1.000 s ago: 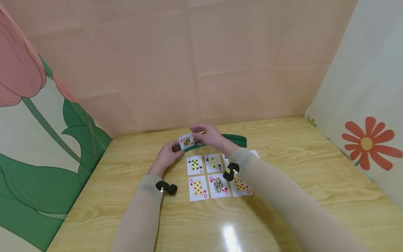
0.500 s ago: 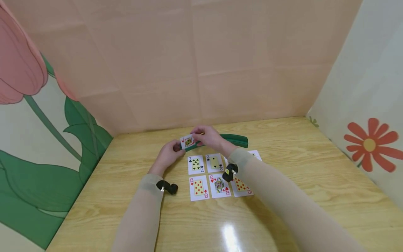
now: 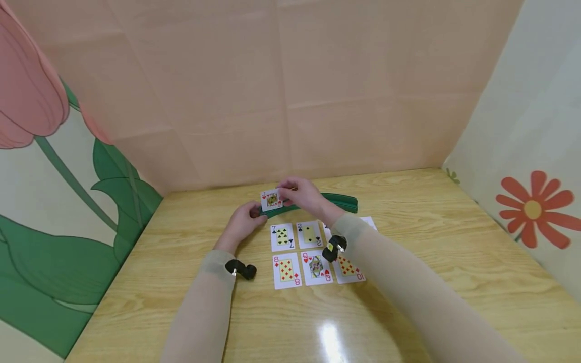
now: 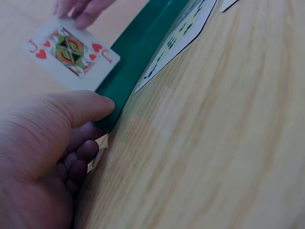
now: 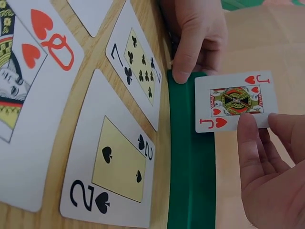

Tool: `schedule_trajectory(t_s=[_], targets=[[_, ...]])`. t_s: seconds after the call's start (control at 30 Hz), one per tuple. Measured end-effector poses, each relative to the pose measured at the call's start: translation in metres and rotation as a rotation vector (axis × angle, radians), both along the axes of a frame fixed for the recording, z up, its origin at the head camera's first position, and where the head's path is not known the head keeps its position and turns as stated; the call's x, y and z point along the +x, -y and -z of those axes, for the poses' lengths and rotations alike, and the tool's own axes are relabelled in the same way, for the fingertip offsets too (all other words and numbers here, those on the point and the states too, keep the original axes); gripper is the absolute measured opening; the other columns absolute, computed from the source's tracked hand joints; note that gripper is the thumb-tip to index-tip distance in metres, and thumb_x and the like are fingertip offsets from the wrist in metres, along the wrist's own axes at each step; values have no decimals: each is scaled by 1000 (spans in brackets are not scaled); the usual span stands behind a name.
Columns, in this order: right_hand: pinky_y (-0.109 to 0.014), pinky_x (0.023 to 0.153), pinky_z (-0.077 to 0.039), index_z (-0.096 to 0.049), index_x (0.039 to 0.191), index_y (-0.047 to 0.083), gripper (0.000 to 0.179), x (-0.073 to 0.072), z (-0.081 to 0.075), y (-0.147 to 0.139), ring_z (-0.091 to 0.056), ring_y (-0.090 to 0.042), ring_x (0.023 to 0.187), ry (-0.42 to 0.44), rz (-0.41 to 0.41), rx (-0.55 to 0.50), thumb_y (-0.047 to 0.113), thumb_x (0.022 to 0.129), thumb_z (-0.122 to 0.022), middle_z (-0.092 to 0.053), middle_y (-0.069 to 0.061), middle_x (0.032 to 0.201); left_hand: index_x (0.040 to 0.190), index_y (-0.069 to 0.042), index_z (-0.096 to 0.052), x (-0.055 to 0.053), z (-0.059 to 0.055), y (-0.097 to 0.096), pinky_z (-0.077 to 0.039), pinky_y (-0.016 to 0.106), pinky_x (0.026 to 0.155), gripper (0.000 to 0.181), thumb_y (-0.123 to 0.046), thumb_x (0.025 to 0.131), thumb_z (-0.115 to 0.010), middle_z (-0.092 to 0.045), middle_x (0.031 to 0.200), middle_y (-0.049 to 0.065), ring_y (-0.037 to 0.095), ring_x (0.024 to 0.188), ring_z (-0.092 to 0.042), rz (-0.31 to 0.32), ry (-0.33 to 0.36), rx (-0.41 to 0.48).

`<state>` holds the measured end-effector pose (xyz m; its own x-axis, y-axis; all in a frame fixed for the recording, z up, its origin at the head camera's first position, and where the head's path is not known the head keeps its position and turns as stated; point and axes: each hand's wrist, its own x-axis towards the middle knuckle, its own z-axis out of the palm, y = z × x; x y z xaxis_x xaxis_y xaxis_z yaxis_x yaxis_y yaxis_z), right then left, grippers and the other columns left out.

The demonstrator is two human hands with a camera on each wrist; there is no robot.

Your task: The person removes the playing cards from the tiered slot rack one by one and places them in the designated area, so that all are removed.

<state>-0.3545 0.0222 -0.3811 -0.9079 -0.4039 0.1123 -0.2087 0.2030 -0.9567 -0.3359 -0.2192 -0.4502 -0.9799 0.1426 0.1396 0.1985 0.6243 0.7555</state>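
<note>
Between thumb and fingers, my right hand (image 5: 274, 167) pinches one edge of a jack of hearts (image 5: 236, 101). The card faces me and stands at the left end of a curved green card holder (image 5: 193, 176); in the left wrist view its lower edge meets or overlaps the holder (image 4: 138, 43). My left hand (image 4: 52, 138) grips that same end, thumb on the front face. In the head view both hands are at the back of the table, the left hand (image 3: 242, 224) lower than the right hand (image 3: 305, 197).
In front of the holder, face-up cards lie in two rows: a seven of clubs (image 3: 282, 237), two of spades (image 3: 309, 235), eight of diamonds (image 3: 287, 270), queen of hearts (image 3: 316, 267) and a partly covered ten of diamonds (image 3: 348, 268). Another card (image 3: 369, 222) lies mostly under the right forearm.
The jack has risen slightly at the holder's left end, and my right hand has moved up a little with it. My left hand keeps its grip on the holder.
</note>
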Motion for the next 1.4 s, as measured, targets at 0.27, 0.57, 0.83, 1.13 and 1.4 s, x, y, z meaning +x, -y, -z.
schedule_trajectory(t_s=[0.27,0.57,0.83,1.13,1.4], targets=[[-44,94,-63,-71,131,3,21,4,-11,-11,-70,-36,112,-32,6,-7,13,114,-64,-71,-16,120,129,-7,-72,2,-1,0,-52,48,99,29,-18,104,-79,-71,115,10,27,107,-63,5,12,2],[-48,92,-63,-73,132,4,22,14,-29,-26,-69,-32,106,-61,13,4,13,114,-64,-71,-16,117,129,-5,-71,1,-2,4,-51,48,99,29,-17,103,-80,-71,115,11,28,106,-63,-14,6,-14],[-53,92,-62,-74,131,6,21,21,-34,-42,-68,-31,99,-66,43,12,14,113,-66,-71,-17,112,133,-5,-70,3,-4,4,-52,50,102,34,-20,104,-79,-71,120,13,30,111,-64,-5,23,-27],[-36,80,-63,-73,130,5,21,30,-37,-61,-65,-30,93,-82,59,42,15,112,-67,-70,-18,110,135,-6,-69,3,-4,2,-51,51,105,35,-20,104,-79,-71,123,14,32,114,-64,-5,33,-20],[-32,75,-59,-71,132,9,22,38,-40,-79,-62,-29,89,-82,68,87,18,114,-65,-66,-16,102,134,-7,-69,0,-4,1,-51,51,105,34,-21,105,-78,-71,124,14,31,115,-64,-10,39,-26]])
